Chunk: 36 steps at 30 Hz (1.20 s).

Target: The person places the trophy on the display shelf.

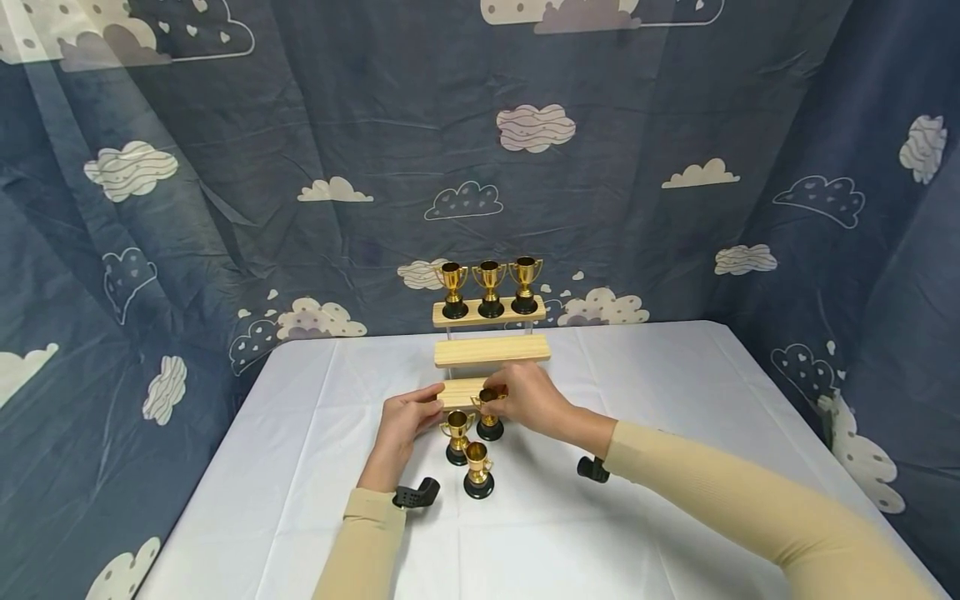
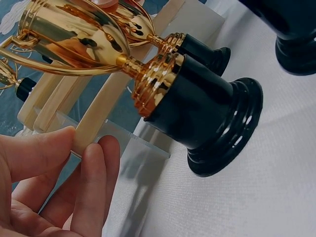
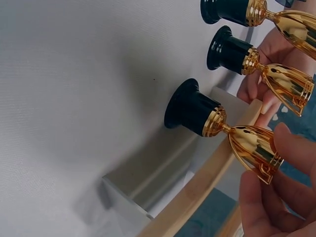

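Observation:
My right hand (image 1: 534, 402) pinches a small gold trophy cup (image 3: 195, 109) with a black base by its upper part, just in front of the lowest board (image 1: 457, 393) of a stepped wooden display stand. Whether its base touches the table cannot be told. With thumb and fingers, my left hand (image 2: 81, 182) grips the left end of that lowest board. Close to the left hand, another trophy (image 1: 457, 450) stands upright on the table, and one more trophy (image 1: 478, 482) stands nearer the front.
Along the stand's top board (image 1: 472, 317) three trophies (image 1: 491, 287) stand in a row. The middle board (image 1: 491, 350) is bare. Clear side panels (image 2: 143, 145) support the boards. A white cloth covers the table (image 1: 645, 367), with a cloud-patterned curtain (image 1: 390, 125) behind.

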Motion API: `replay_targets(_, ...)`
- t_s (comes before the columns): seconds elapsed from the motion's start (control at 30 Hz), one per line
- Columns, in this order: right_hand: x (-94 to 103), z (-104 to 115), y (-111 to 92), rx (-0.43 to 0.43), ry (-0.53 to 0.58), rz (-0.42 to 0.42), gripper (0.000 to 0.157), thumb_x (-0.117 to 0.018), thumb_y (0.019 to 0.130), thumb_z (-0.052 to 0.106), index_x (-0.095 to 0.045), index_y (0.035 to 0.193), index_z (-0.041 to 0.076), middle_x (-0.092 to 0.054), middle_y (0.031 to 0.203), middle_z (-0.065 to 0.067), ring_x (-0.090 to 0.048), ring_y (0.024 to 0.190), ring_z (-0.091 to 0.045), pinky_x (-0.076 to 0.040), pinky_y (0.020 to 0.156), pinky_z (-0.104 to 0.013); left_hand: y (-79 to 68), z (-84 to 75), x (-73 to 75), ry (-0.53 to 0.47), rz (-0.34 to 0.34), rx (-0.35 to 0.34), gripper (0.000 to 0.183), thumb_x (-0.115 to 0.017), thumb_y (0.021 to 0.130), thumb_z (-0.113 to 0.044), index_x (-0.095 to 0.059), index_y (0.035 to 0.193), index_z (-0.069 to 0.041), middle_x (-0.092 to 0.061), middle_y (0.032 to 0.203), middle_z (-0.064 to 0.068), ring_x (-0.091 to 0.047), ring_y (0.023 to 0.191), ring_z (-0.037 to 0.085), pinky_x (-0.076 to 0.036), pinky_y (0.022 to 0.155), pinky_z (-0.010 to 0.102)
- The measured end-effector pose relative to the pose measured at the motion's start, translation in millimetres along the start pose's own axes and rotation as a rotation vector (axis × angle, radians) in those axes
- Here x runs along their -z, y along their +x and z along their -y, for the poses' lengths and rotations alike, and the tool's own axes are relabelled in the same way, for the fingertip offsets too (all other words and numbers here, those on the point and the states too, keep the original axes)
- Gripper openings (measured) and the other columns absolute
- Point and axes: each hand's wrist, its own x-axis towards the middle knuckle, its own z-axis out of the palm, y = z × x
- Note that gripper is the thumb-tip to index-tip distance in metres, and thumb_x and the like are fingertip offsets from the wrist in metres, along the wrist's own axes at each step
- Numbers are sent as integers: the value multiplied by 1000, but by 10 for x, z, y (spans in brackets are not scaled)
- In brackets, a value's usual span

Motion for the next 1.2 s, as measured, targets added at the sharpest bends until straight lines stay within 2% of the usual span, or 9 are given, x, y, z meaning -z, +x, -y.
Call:
replay_targets(0.3, 14, 15, 6, 19, 7, 8, 29, -92, 74, 23, -81, 96, 9, -73, 85, 1, -57, 71, -10, -47, 57, -25, -6, -8, -6, -4, 0, -7, 34, -75, 85, 2, -75, 119, -4, -69, 124, 15, -73, 88, 16, -60, 87, 35)
replay_targets(0.8, 26, 28, -19, 24, 13, 26, 23, -91, 75, 22, -81, 93, 12, -70, 81, 5, -53, 69, -6, -47, 55, -23, 1, 7, 8, 1, 2, -7, 35, -74, 86, 3, -74, 120, -4, -67, 125, 17, -73, 94, 20, -59, 90, 38)
replay_targets(1.0, 71, 61, -39, 30, 16, 39, 22, -90, 77, 21, -81, 94, 12, -70, 83, 4, -53, 70, -7, -47, 55, -22, -3, 8, 12, -5, 0, -1, 35, -74, 86, 3, -74, 120, -4, -68, 125, 18, -73, 94, 21, -56, 95, 42)
replay_targets(1.2, 153, 83, -38, 48, 2, 20, 25, -90, 77, 21, -81, 96, 9, -73, 85, 2, -55, 70, -8, -48, 58, -23, -18, -4, -2, -3, -1, -5, 35, -75, 86, 2, -74, 120, -3, -68, 123, 18, -73, 91, 21, -58, 92, 41)
